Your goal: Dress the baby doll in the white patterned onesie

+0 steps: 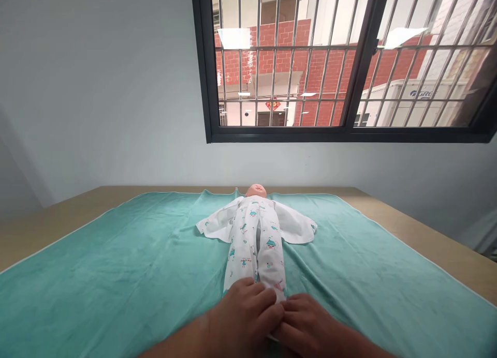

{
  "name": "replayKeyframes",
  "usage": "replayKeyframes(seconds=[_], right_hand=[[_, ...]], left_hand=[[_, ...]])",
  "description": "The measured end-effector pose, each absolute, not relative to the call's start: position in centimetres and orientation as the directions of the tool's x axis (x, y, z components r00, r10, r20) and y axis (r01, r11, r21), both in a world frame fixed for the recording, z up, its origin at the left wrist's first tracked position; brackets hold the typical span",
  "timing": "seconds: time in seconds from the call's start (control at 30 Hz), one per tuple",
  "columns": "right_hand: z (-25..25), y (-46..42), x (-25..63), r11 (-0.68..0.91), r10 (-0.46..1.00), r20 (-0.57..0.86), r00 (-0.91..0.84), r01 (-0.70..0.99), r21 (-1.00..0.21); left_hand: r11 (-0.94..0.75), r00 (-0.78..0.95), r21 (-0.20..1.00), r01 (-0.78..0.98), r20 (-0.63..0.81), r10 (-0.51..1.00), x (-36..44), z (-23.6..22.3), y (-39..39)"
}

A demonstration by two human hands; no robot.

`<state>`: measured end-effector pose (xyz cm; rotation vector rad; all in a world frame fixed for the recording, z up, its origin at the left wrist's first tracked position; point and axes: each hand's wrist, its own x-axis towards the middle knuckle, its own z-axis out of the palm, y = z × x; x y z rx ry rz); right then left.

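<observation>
A baby doll lies on its back on a teal blanket, dressed in a white patterned sleepsuit with its sleeves spread out sideways. My left hand rests on the foot end of the left leg of the sleepsuit, fingers curled and pressed together on the cloth. My right hand sits beside it at the foot end of the right leg, fingers bent inward and touching the left hand. What the fingers pinch underneath is hidden.
The blanket covers a wooden table set against a pale wall. A barred, black-framed window is above the table's far edge. Bare wood shows along the left, far and right sides.
</observation>
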<state>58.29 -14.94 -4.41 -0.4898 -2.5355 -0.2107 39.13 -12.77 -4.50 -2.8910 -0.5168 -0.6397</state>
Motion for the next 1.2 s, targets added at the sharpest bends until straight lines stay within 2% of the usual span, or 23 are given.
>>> replayKeyframes(seconds=[0.13,0.23,0.37,0.43,0.5,0.63,0.7,0.77,0.87,0.97,1.1,1.2], right_hand=[[-3.9,-15.2,58.4,0.930,0.322,0.455,-0.831,0.368,0.014],[-3.4,-15.4,58.5,0.938,0.309,0.456,-0.834,0.348,0.000],[-3.2,-15.5,58.7,0.939,0.294,0.490,-0.820,0.344,0.012],[-3.5,-15.4,58.8,0.940,0.283,0.519,-0.806,0.341,0.018],[-3.9,-15.1,58.9,0.927,0.308,0.592,-0.745,0.374,-0.011],[-4.9,-13.5,59.2,0.837,0.462,0.714,-0.526,0.524,-0.155],[-5.4,-12.6,59.4,0.765,0.563,0.674,-0.478,0.611,-0.206],[-5.6,-11.9,59.4,0.732,0.637,0.571,-0.518,0.638,-0.238],[-5.3,-11.9,59.3,0.770,0.636,0.418,-0.648,0.564,-0.297],[-5.2,-12.4,59.0,0.804,0.593,0.441,-0.674,0.461,-0.376],[-6.0,-11.2,58.8,0.771,0.631,0.629,-0.454,0.455,-0.445],[-6.4,-7.6,58.7,0.660,0.722,0.636,-0.273,0.550,-0.513]], left_hand=[[-0.946,0.894,-0.060,0.319,0.350,0.279,39.0,-3.7,-13.1],[-0.965,0.893,-0.001,0.263,0.380,0.243,38.8,-3.5,-13.2],[-0.976,0.796,0.110,0.189,0.564,0.218,38.3,-3.6,-13.4],[-0.959,0.681,0.209,0.192,0.675,0.284,38.1,-3.7,-13.3],[-0.917,0.559,0.315,0.244,0.727,0.399,38.0,-3.7,-12.7],[-0.753,0.399,0.459,0.472,0.650,0.647,38.0,-4.5,-9.9],[-0.645,0.333,0.537,0.544,0.567,0.753,38.0,-5.2,-8.5],[-0.567,0.267,0.606,0.558,0.516,0.814,37.9,-5.7,-7.7],[-0.497,0.147,0.648,0.576,0.516,0.844,37.6,-6.0,-7.5],[-0.462,0.078,0.644,0.610,0.531,0.844,37.0,-6.1,-7.0],[-0.494,0.120,0.658,0.569,0.527,0.841,35.8,-7.5,-4.7],[-0.444,0.132,0.720,0.533,0.447,0.885,35.2,-9.1,-3.0]])
